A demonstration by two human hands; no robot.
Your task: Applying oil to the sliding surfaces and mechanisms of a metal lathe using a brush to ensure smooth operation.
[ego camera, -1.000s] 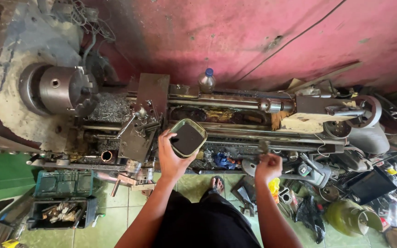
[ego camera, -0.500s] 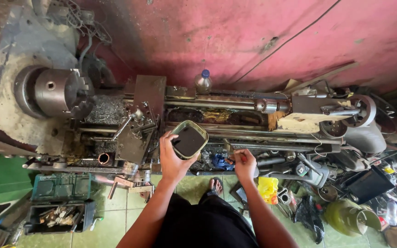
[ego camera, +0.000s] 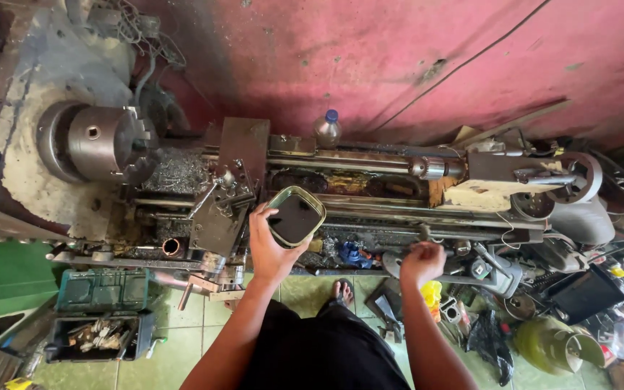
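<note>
I stand at a worn metal lathe [ego camera: 370, 162] set against a pink wall. My left hand [ego camera: 272, 245] holds a small rectangular tin [ego camera: 295, 217] with dark liquid in it, level, over the lathe bed just right of the tool carriage [ego camera: 222, 195]. My right hand [ego camera: 422, 261] is closed around a small upright handle [ego camera: 423, 232] at the front of the bed. The chuck [ego camera: 102, 141] sits at the left end and the tailstock [ego camera: 514, 177] at the right.
A plastic bottle [ego camera: 327, 126] stands behind the bed. Green tool trays [ego camera: 102, 310] lie on the tiled floor at left. Loose parts, a yellow rag [ego camera: 431, 295] and a green can [ego camera: 543, 343] crowd the floor at right. My sandalled foot [ego camera: 341, 290] shows below the lathe.
My right hand dipped left toward the middle of the bed, then came back right onto the small handle. My left hand kept the tin nearly still.
</note>
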